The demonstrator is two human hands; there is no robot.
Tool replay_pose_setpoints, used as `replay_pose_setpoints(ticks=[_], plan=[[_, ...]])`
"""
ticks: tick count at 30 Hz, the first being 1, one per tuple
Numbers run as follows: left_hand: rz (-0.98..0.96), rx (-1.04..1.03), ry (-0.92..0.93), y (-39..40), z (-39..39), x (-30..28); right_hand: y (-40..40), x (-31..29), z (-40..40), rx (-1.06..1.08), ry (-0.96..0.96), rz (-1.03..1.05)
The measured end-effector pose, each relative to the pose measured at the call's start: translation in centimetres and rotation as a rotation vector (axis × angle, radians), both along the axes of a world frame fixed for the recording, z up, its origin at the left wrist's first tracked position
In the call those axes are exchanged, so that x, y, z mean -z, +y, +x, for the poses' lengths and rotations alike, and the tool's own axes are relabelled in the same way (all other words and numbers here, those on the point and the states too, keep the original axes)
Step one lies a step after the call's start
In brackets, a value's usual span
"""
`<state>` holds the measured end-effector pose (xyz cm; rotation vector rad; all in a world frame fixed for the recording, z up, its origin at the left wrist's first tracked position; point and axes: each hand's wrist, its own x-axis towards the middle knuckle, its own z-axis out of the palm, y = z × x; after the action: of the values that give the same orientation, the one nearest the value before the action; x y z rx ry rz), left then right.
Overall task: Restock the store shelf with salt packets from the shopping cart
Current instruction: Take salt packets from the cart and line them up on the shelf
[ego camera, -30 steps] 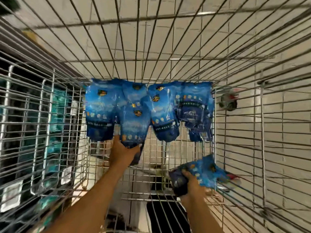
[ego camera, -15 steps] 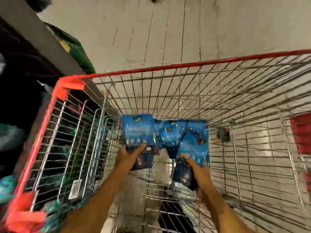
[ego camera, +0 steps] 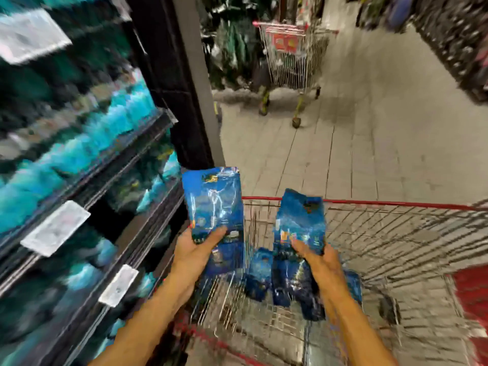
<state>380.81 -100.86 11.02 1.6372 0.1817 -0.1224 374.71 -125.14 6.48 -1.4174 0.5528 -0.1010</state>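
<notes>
left hand [ego camera: 194,250]: raised above the near left corner of the shopping cart [ego camera: 369,204], thumb across the front and fingers behind the lower edge of a blue salt packet [ego camera: 213,203], which stands upright just beside the store shelf [ego camera: 126,154]. right hand [ego camera: 319,256]: raised over the cart basket, thumb and fingers pinching the lower part of a second blue salt packet [ego camera: 301,220], upright with a slight tilt, its top crumpled. remaining salt packets [ego camera: 277,283]: several blue ones lying in the wire basket below and between the two hands; exact count unclear through blur. shopping cart: wire mesh, red rim, a red panel at its right side. store shelf: dark tiers to the left, stocked with blurred turquoise packs [ego camera: 87,143], white price tags [ego camera: 55,228] on the tier edges. second cart [ego camera: 293,56]: wire with red trim, standing well apart down the tiled aisle.
</notes>
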Motion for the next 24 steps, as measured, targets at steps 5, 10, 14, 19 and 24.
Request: replay_pose_setpoints(ticks=[5,10,14,19,24], plan=[[0.030,-0.131,-0.192,6.2,-2.1,-8.8,6.1,-8.9,2.3,-0.097,-0.266,0.040],[0.096,-0.223,-0.379,11.9,-5.0,-16.8,12.3,-16.0,5.0,-0.271,-0.453,0.102],[0.120,-0.331,-0.503,15.4,-7.4,-21.5,17.8,-21.0,6.9,-0.487,-0.585,0.168],[0.132,-0.479,-0.667,19.0,-10.2,-26.9,24.6,-27.3,8.6,-0.728,-0.750,0.228],[0.194,-0.628,-0.817,22.8,-11.1,-32.7,31.2,-33.5,10.0,-0.947,-0.830,0.347]])
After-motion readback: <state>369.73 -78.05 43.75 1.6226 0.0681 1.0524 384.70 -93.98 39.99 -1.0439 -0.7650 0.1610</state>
